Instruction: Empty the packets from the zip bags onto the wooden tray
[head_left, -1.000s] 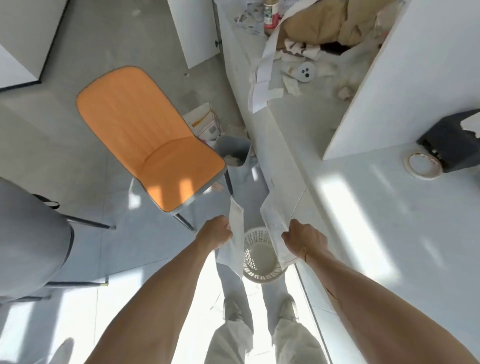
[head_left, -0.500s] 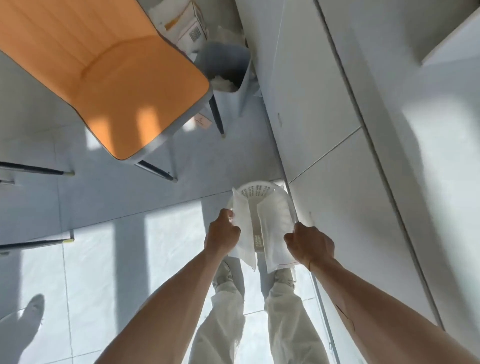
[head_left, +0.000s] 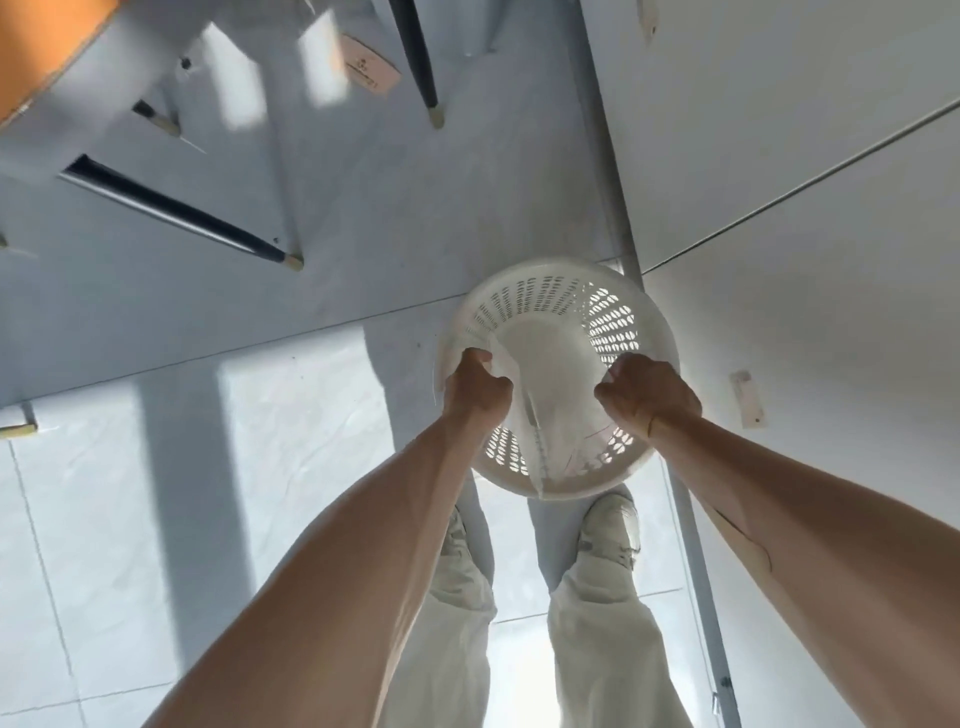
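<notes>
The left hand (head_left: 475, 389) and the right hand (head_left: 644, 392) are both closed into fists, each holding a thin, translucent zip bag (head_left: 550, 410) low over a white perforated basket (head_left: 613, 291) that stands on the floor beside the white counter (head_left: 805, 260). The bags hang down into the basket. They look very light, soft and limp, probably a little slippery, so a pinch at the stiffer zip edge seems the safest hold. It is not clear whether packets are inside. The wooden tray is not visible.
</notes>
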